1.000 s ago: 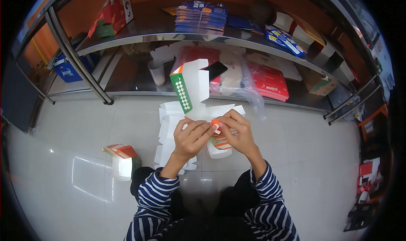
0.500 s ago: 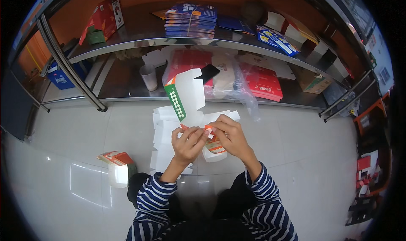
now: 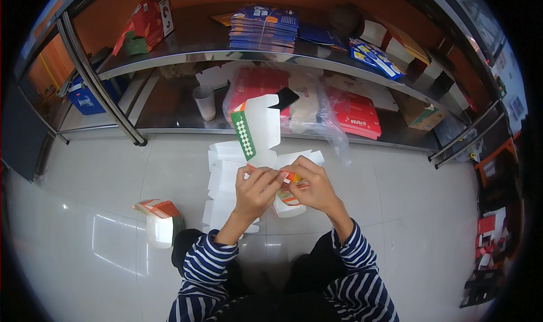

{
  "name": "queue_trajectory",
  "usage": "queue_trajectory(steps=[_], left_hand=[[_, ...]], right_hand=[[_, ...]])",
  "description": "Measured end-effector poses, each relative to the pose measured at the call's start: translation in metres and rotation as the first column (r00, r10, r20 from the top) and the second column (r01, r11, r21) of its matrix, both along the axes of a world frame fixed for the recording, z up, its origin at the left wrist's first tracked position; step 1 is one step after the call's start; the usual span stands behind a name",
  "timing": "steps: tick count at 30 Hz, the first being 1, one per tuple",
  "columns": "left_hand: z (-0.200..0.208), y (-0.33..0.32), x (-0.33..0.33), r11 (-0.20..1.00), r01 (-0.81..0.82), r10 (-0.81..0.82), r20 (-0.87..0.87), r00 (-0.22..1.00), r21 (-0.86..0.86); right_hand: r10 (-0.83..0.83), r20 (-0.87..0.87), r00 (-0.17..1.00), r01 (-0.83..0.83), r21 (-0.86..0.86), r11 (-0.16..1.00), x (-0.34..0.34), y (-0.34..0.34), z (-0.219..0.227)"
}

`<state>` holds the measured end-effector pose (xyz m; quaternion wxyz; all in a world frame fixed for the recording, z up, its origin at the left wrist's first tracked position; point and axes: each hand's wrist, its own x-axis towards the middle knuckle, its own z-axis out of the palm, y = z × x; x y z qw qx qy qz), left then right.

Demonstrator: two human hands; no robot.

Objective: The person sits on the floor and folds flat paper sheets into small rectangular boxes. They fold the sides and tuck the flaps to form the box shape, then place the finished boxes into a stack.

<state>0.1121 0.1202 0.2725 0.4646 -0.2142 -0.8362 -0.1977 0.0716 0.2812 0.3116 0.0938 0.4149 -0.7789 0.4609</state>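
Observation:
A partly folded cardboard food box point(image 3: 262, 127), white inside with a green, diamond-patterned side and orange edges, stands up in front of me. My left hand point(image 3: 255, 191) pinches its near end, fingers curled together. At the same end my right hand point(image 3: 314, 187) grips a small orange-and-white flap between thumb and fingers. The fingertips of both hands nearly meet there and hide part of the fold. Flat white box blanks point(image 3: 223, 182) lie on the floor beneath. Below my hands sits another box point(image 3: 288, 208), white with an orange pattern, partly covered by my right hand.
A folded orange, green and white box point(image 3: 160, 225) rests on the tiled floor at left. Ahead, a metal shelf point(image 3: 186, 120) carries a plastic cup point(image 3: 205, 102), a black phone point(image 3: 285, 98) and red flat packages point(image 3: 355, 115). Bundled blue leaflets point(image 3: 263, 29) are stacked above.
The orange flap at my right fingers has tilted, and the fingers of both hands have shifted slightly along the near end. The whole view has moved a little.

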Motion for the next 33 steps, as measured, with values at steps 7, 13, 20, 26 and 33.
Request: queue_trajectory(steps=[7,13,20,26,33], left_hand=[[-0.002,-0.001,-0.004,0.999,0.029,-0.029,-0.01,1.0,0.031],[0.013,0.002,-0.006,0.736,0.043,-0.273,0.238,0.932,0.675],[0.009,-0.03,-0.016,0.826,0.315,-0.486,0.308,0.818,0.468],[0.0,-0.05,-0.022,0.012,0.124,-0.75,-0.073,0.657,0.992],[-0.002,-0.054,-0.03,-0.124,-0.018,-0.667,-0.069,0.742,0.992]], right_hand=[[-0.073,-0.059,0.996,0.076,0.065,0.995,0.004,-0.002,-0.007],[-0.02,-0.049,0.999,0.027,0.142,0.989,-0.002,0.004,-0.002],[-0.007,-0.301,0.953,0.061,0.17,0.984,-0.003,0.005,-0.001],[-0.285,0.295,0.912,0.381,-0.357,0.853,-0.02,0.007,-0.003],[0.199,0.678,0.708,0.267,-0.518,0.813,-0.008,0.002,-0.011]])
